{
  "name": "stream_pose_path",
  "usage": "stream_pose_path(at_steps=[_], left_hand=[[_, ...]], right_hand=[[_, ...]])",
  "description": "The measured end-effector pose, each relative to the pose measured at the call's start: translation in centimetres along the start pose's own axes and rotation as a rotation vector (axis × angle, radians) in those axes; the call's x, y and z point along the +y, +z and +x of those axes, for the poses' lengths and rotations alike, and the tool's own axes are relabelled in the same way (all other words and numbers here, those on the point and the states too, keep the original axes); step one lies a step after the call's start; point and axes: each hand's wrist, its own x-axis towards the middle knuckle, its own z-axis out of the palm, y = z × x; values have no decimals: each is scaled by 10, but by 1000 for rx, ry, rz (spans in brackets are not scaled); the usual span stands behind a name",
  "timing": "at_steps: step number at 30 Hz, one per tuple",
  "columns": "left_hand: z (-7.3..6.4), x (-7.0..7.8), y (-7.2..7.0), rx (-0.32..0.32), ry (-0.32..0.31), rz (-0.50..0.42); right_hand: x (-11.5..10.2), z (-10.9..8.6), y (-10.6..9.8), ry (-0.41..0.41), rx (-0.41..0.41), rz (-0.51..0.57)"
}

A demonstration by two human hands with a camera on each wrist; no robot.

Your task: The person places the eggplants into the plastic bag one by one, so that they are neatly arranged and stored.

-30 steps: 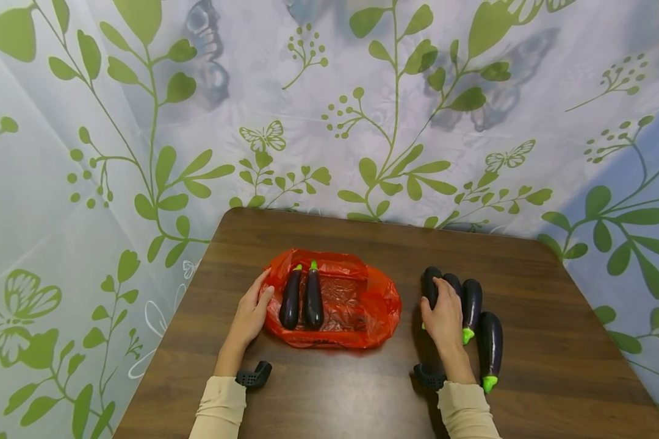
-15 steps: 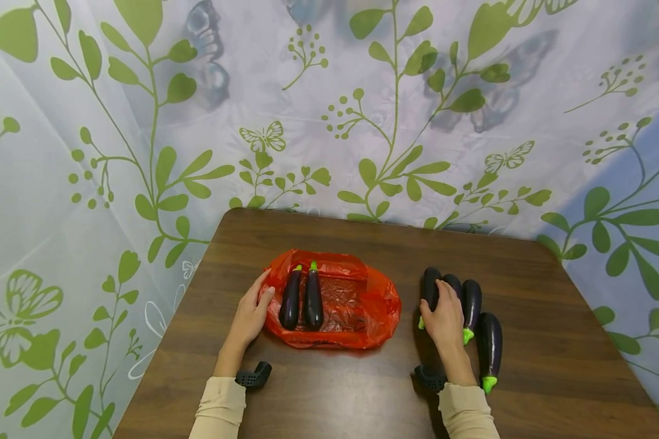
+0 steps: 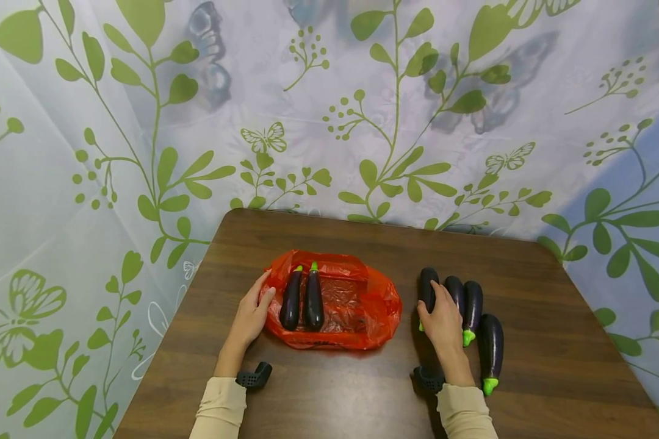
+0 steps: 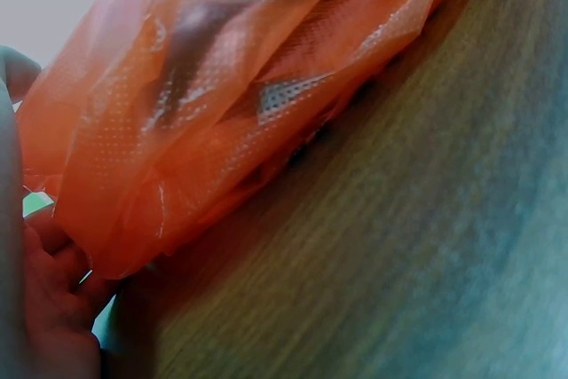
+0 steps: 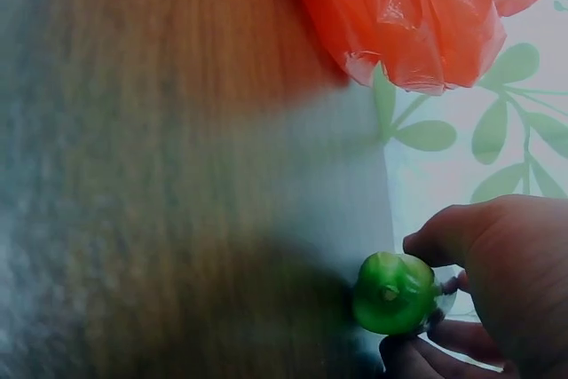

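Note:
A red plastic bag (image 3: 384,305) lies with its mouth spread wide, two dark eggplants (image 3: 313,302) side by side in its left part. My left hand (image 3: 251,314) holds the bag's left side, thumb at the rim; in the left wrist view its fingers (image 4: 62,277) lie against the plastic. To the right of the bag, my right hand (image 3: 445,318) grips the leftmost eggplant (image 3: 428,288) of the loose ones between thumb and fingers. In the right wrist view its green stem end (image 5: 390,295) points at the camera; the hand covers part of its body.
Just right of the right hand lie three more eggplants, a partly covered one (image 3: 453,289), a middle one (image 3: 473,305) and one nearer the front (image 3: 491,347). The brown wooden table (image 3: 335,390) ends at a leaf-patterned curtain (image 3: 318,140).
The right hand has shifted slightly left with the leftmost eggplant, opening a gap from its neighbour. The left hand, the bag and the two eggplants in it have stayed put.

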Motion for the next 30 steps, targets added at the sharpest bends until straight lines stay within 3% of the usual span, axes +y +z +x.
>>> stream_pose_path(at_steps=[15, 30], left_hand=[[0, 1, 0, -3, -6, 3], [0, -1, 1, -1, 4, 2]], right_hand=[[0, -3, -1, -4, 74, 66], [-12, -4, -12, -34, 162, 114]])
